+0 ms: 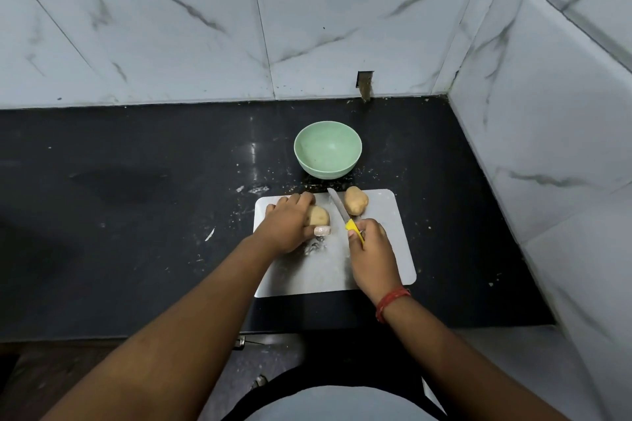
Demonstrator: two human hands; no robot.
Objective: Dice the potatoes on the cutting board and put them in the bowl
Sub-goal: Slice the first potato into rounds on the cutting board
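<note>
A grey cutting board (383,256) lies on the black counter. My left hand (287,225) grips a whole potato (319,214) at the board's far left, its thumb wrapped in a bandage. A second whole potato (355,201) lies at the board's far edge, apart from both hands. My right hand (371,249) holds a yellow-handled knife (338,207); the blade points away from me, between the two potatoes, just right of the held one. Behind the board stands a pale green bowl (327,150) with nothing in it.
The black counter (136,215) stretches far to the left, with small white crumbs scattered near the board. Marble-patterned tiled walls (547,147) close it in at the back and on the right. The counter's front edge runs just below the board.
</note>
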